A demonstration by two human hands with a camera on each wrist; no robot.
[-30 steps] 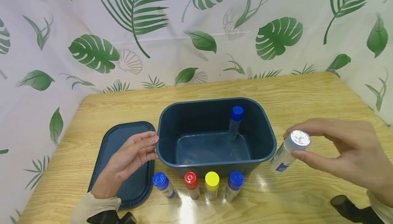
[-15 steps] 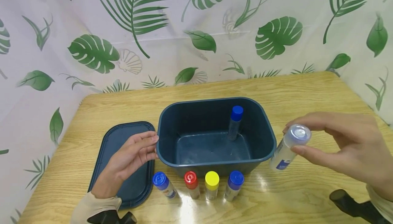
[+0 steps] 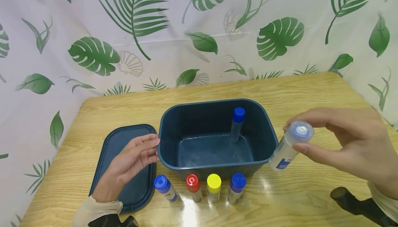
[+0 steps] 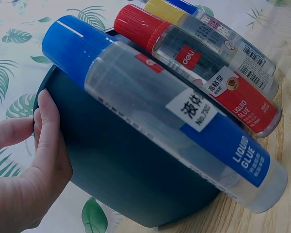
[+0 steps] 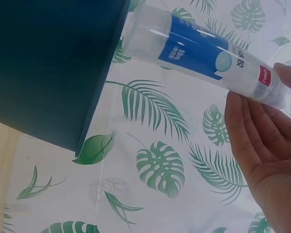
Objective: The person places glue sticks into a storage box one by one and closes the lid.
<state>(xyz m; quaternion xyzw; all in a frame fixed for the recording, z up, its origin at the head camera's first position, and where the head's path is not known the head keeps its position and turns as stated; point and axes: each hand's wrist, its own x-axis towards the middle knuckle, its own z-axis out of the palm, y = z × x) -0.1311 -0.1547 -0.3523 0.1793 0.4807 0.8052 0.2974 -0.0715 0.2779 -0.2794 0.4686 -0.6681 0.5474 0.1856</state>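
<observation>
Your right hand (image 3: 348,144) pinches a clear liquid glue bottle (image 3: 289,149) near its pale top, thumb on one side, fingers on the other. Bottle is off the desk (image 3: 311,99), tilted, just right of the dark blue bin (image 3: 214,151), lower end toward the bin's front right corner; can't tell if it touches the rim. Right wrist view shows its blue label (image 5: 196,48) and small red "deli" tag (image 5: 265,75). Your left hand (image 3: 135,158) rests at the bin's left rim, fingertips touching, fingers loosely extended. Inside the bin, a blue-capped bottle (image 3: 237,125) stands upright toward the right rear. Row of four on the desk in front of the bin, caps up, left to right: blue-capped glue bottle (image 3: 166,188), red-capped glue bottle (image 3: 194,188), yellow-capped bottle (image 3: 214,188), second blue-capped bottle (image 3: 236,188). Left wrist view reads "LIQUID GLUE" on the blue one at the left end and on the red one. Dark blue lid (image 3: 136,192) lies flat on the desk left of the bin, partly under your left forearm. Light sleeve (image 3: 96,211) on that arm. White cloth (image 3: 168,54) with green leaf prints hangs behind the desk.
</observation>
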